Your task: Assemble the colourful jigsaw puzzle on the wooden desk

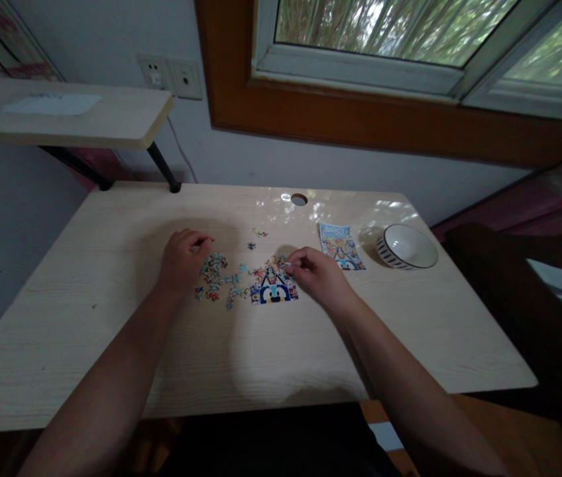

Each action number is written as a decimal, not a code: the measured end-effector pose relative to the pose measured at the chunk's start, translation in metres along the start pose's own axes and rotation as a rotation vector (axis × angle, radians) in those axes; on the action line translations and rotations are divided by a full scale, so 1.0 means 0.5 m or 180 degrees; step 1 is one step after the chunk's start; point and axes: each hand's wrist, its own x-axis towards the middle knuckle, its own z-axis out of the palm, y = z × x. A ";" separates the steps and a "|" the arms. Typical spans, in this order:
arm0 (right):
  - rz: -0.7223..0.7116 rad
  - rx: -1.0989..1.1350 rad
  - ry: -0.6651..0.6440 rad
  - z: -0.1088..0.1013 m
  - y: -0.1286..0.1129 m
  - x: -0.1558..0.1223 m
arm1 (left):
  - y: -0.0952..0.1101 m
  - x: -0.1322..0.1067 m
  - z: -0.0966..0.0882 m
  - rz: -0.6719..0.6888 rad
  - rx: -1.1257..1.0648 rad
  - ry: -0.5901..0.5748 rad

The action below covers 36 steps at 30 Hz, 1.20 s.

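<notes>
A partly joined jigsaw block (pixel 274 289) with a blue cartoon face lies mid-table. Loose colourful pieces (pixel 217 278) are scattered to its left, and two small ones (pixel 260 233) lie farther back. My right hand (pixel 317 275) rests at the block's right edge, thumb and fingers pinched at its upper corner; what they pinch is too small to name. My left hand (pixel 181 257) sits curled just left of the loose pieces, fingertips bent together above them.
A printed reference picture (pixel 341 246) lies right of the puzzle, beside a white striped bowl (pixel 406 246). The wooden table (pixel 112 318) has a cable hole (pixel 299 199) at the back. A raised shelf (pixel 112 122) stands at the left; a dark chair (pixel 519 291) on the right.
</notes>
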 end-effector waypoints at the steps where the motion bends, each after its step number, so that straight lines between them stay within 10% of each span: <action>1: -0.0039 0.0023 -0.0074 0.004 -0.007 0.002 | 0.008 -0.001 -0.001 0.0050 0.0024 -0.0091; 16: 0.0236 0.0719 -0.0782 0.059 -0.050 0.049 | 0.081 -0.030 0.001 0.1142 -0.0775 -0.0915; 26: 0.0120 0.0645 -0.1200 0.073 -0.087 0.060 | 0.099 -0.042 0.007 0.1026 -0.1160 -0.1267; 36: -0.0448 0.0722 -0.0484 0.074 -0.075 0.045 | 0.107 -0.041 -0.007 -0.0076 -0.1369 -0.1573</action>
